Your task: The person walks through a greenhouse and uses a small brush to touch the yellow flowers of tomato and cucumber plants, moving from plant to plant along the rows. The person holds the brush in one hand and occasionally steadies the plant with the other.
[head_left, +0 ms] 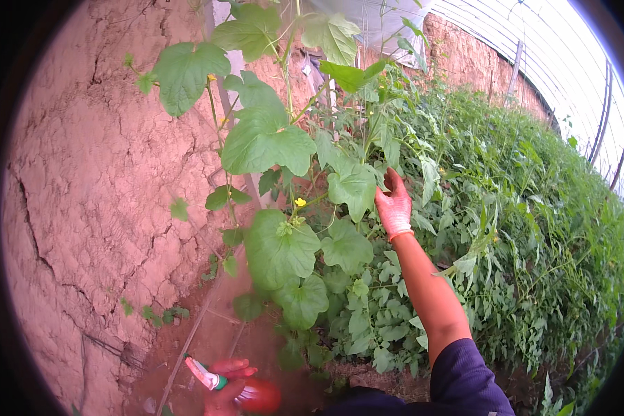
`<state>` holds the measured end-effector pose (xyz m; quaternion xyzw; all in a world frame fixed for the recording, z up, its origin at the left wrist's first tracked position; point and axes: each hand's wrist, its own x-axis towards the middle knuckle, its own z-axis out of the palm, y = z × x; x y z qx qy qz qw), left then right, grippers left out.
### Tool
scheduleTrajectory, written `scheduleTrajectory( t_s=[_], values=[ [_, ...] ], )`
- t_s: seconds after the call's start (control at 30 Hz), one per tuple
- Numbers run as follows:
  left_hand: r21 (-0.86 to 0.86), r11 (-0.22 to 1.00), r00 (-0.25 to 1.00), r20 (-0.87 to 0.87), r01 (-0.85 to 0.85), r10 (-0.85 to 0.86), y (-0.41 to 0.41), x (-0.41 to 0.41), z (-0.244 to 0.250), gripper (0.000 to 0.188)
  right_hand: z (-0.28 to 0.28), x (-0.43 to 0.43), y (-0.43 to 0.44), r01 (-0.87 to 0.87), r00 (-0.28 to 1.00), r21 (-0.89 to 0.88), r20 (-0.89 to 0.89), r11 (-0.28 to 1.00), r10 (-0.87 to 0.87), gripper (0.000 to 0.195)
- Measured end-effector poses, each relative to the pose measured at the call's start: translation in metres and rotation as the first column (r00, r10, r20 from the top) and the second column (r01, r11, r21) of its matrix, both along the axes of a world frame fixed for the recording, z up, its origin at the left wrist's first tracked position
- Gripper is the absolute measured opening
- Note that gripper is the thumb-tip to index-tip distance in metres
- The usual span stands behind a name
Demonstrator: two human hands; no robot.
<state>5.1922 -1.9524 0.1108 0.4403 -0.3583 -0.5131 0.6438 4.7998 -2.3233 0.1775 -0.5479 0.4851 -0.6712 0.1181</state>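
Note:
At the bottom of the head view, my left hand (226,398) grips a red spray bottle (262,397) around its neck. The bottle's white-and-green spray head (204,372) points up and left. My right hand (394,205), in a work glove with an orange cuff, reaches forward among the foliage. It is beside a broad green leaf (352,188) of a climbing vine; whether its fingers hold a leaf or stem cannot be made out. Lower on the vine, a small yellow flower (300,202) sits above another large leaf (283,249).
A cracked earthen wall (109,182) rises on the left. Dense leafy plants (530,223) fill the right side, under a translucent greenhouse cover (567,57) with poles. A narrow dirt path (213,322) runs along the wall's foot.

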Motion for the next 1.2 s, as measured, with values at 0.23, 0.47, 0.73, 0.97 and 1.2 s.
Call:
scheduleTrajectory(
  t_s=[0.23, 0.47, 0.73, 0.97, 1.2],
  values=[
    [-0.13, 0.964, 0.947, 0.257, 0.232, -0.193, -0.012, -0.003, -0.026, 0.047, 0.038, 0.002, -0.056, -0.301, 0.939, 0.111, -0.138, 0.947, 0.314, 0.071],
    [0.056, 0.997, 0.999, -0.014, 0.052, -0.052, -0.044, -0.049, 0.0, 0.047, 0.056, -0.035, -0.025, -0.357, 0.923, 0.261, -0.051, 0.897, 0.382, 0.041],
    [0.044, 0.995, 0.995, 0.051, 0.086, -0.088, -0.063, -0.071, 0.006, 0.046, 0.1, -0.11, 0.032, -0.443, 0.868, 0.348, -0.063, 0.826, 0.492, 0.033],
    [0.029, 0.993, 0.993, 0.031, 0.115, -0.116, -0.065, -0.078, 0.004, 0.046, 0.107, -0.113, 0.047, -0.446, 0.866, 0.358, -0.06, 0.82, 0.497, 0.031],
    [0.039, 0.988, 0.988, 0.03, 0.153, -0.154, -0.057, -0.081, -0.004, 0.046, 0.094, -0.065, 0.031, -0.437, 0.872, 0.364, -0.053, 0.823, 0.486, 0.023]
  ],
)
